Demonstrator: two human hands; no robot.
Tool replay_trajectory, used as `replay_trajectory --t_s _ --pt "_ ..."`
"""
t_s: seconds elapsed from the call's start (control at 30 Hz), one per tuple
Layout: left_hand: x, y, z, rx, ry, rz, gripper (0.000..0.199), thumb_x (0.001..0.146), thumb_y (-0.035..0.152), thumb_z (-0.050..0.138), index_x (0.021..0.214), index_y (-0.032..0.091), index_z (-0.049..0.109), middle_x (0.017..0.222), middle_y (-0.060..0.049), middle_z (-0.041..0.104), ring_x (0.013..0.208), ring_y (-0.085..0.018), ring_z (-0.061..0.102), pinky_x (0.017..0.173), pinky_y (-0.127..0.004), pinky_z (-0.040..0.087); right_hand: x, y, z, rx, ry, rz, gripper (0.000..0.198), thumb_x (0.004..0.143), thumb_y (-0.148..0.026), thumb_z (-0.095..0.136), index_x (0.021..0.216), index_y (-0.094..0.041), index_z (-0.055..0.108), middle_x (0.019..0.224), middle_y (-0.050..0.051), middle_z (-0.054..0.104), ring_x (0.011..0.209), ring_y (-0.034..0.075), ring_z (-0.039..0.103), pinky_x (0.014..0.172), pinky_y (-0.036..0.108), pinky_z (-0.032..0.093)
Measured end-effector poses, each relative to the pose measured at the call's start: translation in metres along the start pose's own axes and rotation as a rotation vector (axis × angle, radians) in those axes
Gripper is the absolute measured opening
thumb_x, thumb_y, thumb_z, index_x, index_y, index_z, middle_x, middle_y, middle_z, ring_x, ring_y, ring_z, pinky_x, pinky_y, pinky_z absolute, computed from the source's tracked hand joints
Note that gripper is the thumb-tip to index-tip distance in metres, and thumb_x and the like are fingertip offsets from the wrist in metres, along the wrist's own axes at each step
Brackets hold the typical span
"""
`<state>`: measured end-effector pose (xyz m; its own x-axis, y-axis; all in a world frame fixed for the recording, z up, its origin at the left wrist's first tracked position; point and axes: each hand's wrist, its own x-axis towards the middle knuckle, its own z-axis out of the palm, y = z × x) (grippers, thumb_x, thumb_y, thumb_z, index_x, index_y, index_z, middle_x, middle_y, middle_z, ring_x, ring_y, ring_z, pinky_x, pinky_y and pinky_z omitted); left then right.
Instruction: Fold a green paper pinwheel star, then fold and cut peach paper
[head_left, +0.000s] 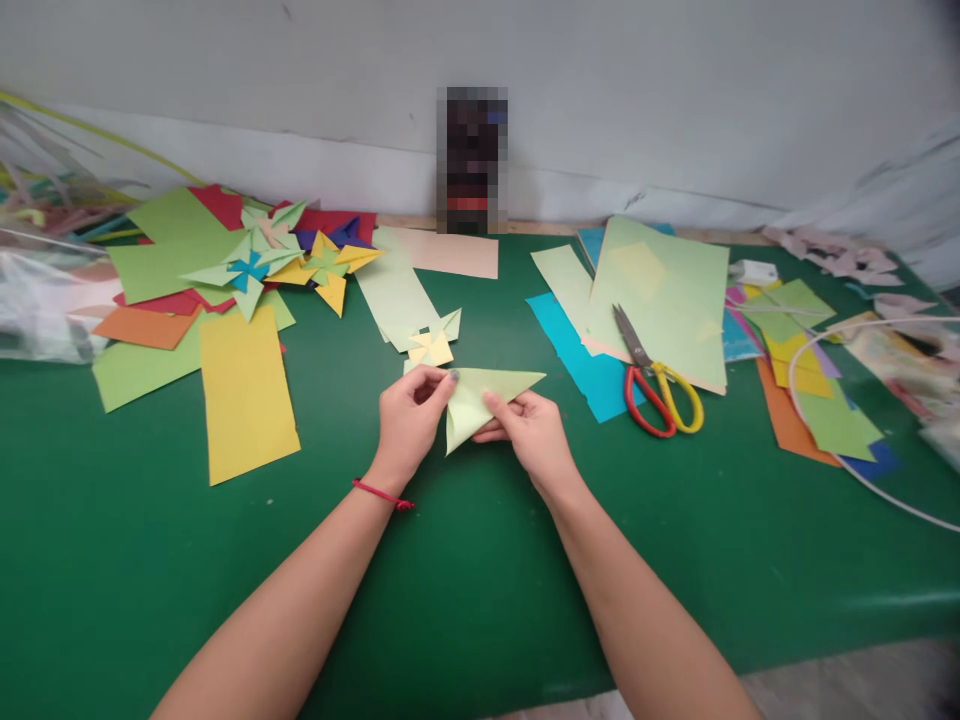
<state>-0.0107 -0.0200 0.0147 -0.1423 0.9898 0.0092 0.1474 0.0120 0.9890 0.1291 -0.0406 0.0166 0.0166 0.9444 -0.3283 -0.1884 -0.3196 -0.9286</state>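
Two hands, one bracelet, one pair of scissors

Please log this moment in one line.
Left hand: pinches folded pale-green paper | Right hand: holds same paper | Right side: red-and-yellow-handled metal scissors

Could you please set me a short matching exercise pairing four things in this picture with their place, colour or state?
Column one:
1. Scissors
2. Folded paper
3. Knotted cord
4. Large yellow sheet

Column two:
A. Red, around the left wrist
B. Lying to the left of both hands
C. Red-and-yellow-handled, to the right of both hands
D. Pale green, held by the left hand and right hand

Pairs: 1-C, 2-D, 3-A, 4-B
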Motion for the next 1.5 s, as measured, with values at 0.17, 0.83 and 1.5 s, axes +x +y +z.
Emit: replay_trajectory --t_s 0.17,0.83,1.5 --pt "0.000 0.001 0.001 -0.007 0.010 -0.004 0.017 0.074 0.033 0.064 0.067 0.017 0.062 0.062 0.002 0.059 0.058 -0.009 0.051 0.054 -0.020 0.040 0.000 0.002 0.002 0.019 0.020 0.030 0.034 0.075 -0.048 0.062 0.070 -0.015 0.056 0.051 0.002 0.064 0.047 0.018 0.065 0.046 0.028 0.057" --pt "-0.003 0.003 0.001 -0.014 -0.110 -0.010 0.018 0.074 0.035 0.063 0.067 0.018 0.062 0.063 0.001 0.059 0.057 -0.010 0.050 0.054 -0.021 0.041 -0.001 -0.001 -0.003 -0.122 0.113 -0.176 0.029 0.071 -0.042 0.065 0.080 -0.015 0.063 0.079 0.005 0.067 0.072 0.018 0.062 0.063 0.028 0.050" --pt "0.002 0.002 -0.001 -0.042 -0.094 -0.074 0.021 0.072 0.037 0.065 0.066 0.017 0.061 0.064 0.001 0.057 0.057 -0.010 0.049 0.054 -0.021 0.041 0.001 -0.007 -0.013 -0.167 0.208 -0.237 0.032 0.080 -0.051 0.052 0.067 -0.022 0.054 0.055 -0.002 0.058 0.052 0.015 0.058 0.052 0.029 0.049"
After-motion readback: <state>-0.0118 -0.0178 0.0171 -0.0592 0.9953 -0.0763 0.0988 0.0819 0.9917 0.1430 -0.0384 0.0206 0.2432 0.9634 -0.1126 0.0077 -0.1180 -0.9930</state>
